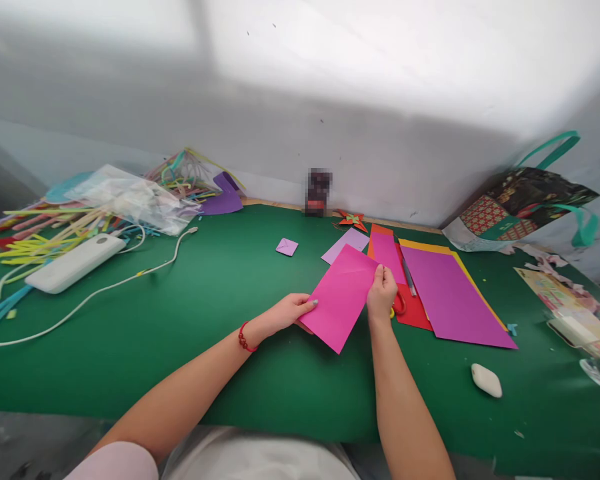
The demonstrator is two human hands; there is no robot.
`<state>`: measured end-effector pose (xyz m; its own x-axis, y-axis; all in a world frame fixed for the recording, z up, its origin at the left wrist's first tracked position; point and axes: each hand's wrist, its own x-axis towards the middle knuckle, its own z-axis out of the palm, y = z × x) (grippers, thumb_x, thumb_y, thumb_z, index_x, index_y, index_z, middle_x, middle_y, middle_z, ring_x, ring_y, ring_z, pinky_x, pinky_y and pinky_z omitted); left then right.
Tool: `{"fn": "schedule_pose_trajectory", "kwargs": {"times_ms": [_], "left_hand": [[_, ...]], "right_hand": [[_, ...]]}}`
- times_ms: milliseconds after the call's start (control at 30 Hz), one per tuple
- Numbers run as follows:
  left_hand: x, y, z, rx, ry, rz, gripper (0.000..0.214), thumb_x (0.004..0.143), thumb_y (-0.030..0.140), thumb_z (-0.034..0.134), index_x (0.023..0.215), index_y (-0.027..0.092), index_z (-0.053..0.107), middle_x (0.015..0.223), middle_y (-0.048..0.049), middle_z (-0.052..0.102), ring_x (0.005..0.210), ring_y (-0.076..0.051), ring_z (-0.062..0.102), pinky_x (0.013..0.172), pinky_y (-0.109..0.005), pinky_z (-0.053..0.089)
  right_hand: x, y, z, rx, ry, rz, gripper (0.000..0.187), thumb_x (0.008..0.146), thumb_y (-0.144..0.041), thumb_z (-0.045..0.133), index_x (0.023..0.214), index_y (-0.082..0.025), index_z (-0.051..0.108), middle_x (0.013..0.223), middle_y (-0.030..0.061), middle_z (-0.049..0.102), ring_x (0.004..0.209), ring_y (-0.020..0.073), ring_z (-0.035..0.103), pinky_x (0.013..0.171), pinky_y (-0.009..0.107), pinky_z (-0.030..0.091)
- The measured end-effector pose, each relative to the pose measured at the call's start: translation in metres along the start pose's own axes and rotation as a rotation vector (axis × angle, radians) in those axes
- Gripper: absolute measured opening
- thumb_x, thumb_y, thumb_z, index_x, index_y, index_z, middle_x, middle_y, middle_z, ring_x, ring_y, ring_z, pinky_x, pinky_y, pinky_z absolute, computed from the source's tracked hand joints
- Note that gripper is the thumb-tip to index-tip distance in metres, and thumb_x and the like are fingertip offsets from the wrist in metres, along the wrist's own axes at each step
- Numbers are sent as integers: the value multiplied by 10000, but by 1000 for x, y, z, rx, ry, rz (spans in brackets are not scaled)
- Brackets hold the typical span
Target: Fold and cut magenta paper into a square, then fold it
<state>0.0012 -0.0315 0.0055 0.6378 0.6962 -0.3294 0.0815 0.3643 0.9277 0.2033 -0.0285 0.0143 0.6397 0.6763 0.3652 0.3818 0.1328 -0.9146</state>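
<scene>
A sheet of bright pink paper (341,293) is held up over the green table between both hands. My left hand (296,312) grips its left edge, thumb on top and fingers beneath. At the upper right corner, my right hand (382,292) is closed on the sheet in a pinch. Just behind the sheet lie a pale lilac paper (345,245) and a small folded lilac square (287,247). Beside my right hand are scissors (399,305) with red and yellow handles, partly hidden, and a pen (409,275).
Purple sheets (453,293) over yellow ones lie right, beside red paper (414,316). A white earbud case (487,380) sits nearer. Left are a white power bank (76,263), its cable (111,288) and many paper strips (45,230). A patterned bag (525,200) stands back right.
</scene>
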Motion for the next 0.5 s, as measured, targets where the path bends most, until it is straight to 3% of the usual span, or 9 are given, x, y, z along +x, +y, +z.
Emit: {"fn": "schedule_pose_trajectory", "kwargs": {"times_ms": [267, 500], "left_hand": [[2, 0, -2, -24, -14, 0, 448, 692, 562, 605, 840, 140, 634, 738, -31, 627, 662, -150, 584, 619, -298, 509], [-2, -1, 0, -90, -41, 7, 438, 709, 448, 650, 1038, 161, 620, 984, -77, 658, 890, -197, 603, 748, -286, 482]], "right_hand": [[1, 3, 1, 62, -2, 50, 468, 786, -642, 359, 574, -234, 278, 523, -76, 223, 489, 102, 213, 477, 272, 206], [0, 4, 2, 192, -32, 85, 446, 777, -617, 416, 591, -224, 315, 542, -78, 235, 489, 92, 214, 466, 260, 218]]}}
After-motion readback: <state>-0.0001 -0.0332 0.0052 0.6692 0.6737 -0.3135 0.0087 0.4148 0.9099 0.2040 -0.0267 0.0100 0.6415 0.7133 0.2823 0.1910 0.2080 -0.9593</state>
